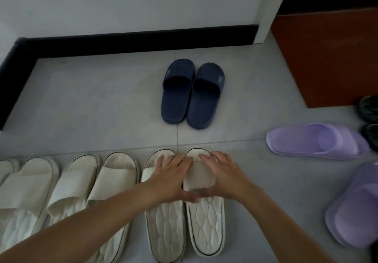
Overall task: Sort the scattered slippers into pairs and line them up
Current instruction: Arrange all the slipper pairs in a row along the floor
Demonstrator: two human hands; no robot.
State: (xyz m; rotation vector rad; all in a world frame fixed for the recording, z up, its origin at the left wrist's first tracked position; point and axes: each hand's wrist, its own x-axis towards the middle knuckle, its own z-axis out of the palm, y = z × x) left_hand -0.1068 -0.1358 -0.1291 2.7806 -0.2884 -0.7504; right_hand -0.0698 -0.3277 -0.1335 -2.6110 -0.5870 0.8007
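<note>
Left hand lies fingers spread and flat on the strap of one cream slipper. Right hand lies likewise on its twin, and the thumbs meet at the strap's near edge. This pair sits near centre, side by side and touching, toes far.

Cream row: six in all, the leftmost cut by the frame edge. Navy slippers: two, paired, far centre. Purple slippers: two, right, apart and at different angles. Black shoes: two, cut by the right edge.

Bare floor lies between the row and the black skirting on the far and left sides. Red-brown panel far right.
</note>
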